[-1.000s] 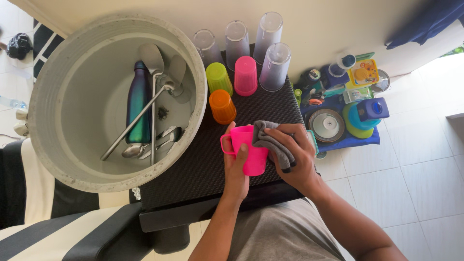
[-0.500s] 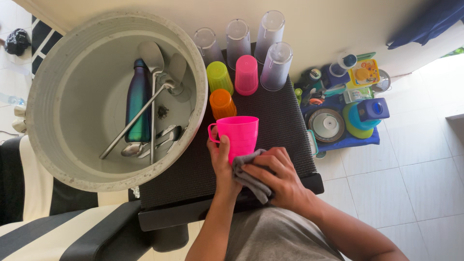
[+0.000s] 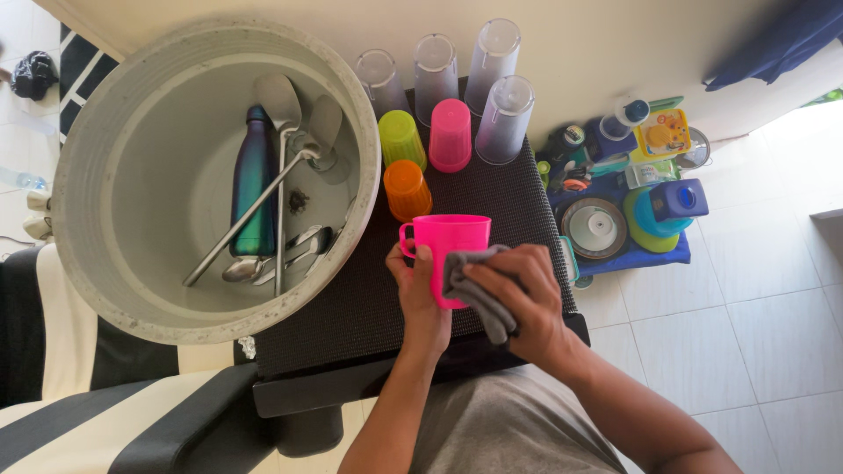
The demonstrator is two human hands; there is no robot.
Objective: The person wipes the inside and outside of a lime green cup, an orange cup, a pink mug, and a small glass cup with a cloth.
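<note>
My left hand grips a bright pink plastic mug by its handle side and holds it upright over the black mat. My right hand presses a grey cloth against the mug's right side. Just beyond the mug, an orange cup, a green cup and a pink cup stand upside down on the mat.
A large grey basin on the left holds a teal metal bottle, ladles and spoons. Several clear tumblers stand upside down at the mat's far edge. A blue tray with lids and containers lies on the tiled floor at right.
The mug went from tilted with the cloth inside it to upright. My right hand drew the cloth out and now holds it against the mug's outer side.
</note>
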